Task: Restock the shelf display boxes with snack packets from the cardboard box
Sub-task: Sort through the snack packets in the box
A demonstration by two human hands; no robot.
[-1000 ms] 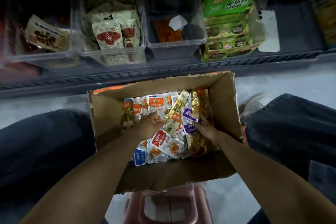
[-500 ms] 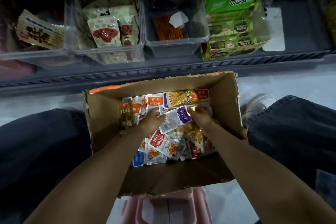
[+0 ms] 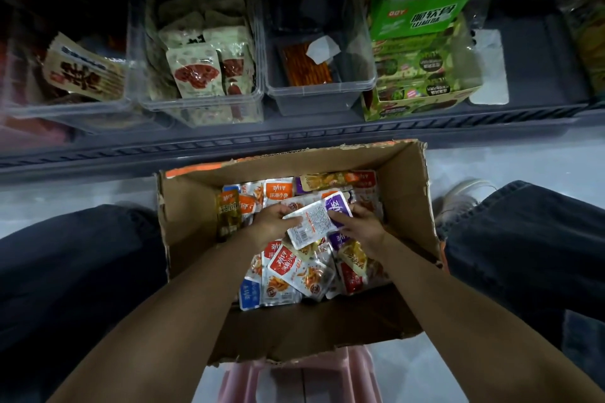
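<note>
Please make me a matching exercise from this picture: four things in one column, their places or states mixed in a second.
1 purple-and-white packet
2 cardboard box
3 green display box
4 pink stool

A below the cardboard box
B on the shelf
C pinched between left hand and right hand
D holds loose snack packets

Pairs: 1-C, 2-D, 3-B, 4-A

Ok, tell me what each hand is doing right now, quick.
Left hand: holding the left edge of a purple-and-white snack packet.
Right hand: holding the same packet's purple end.
</note>
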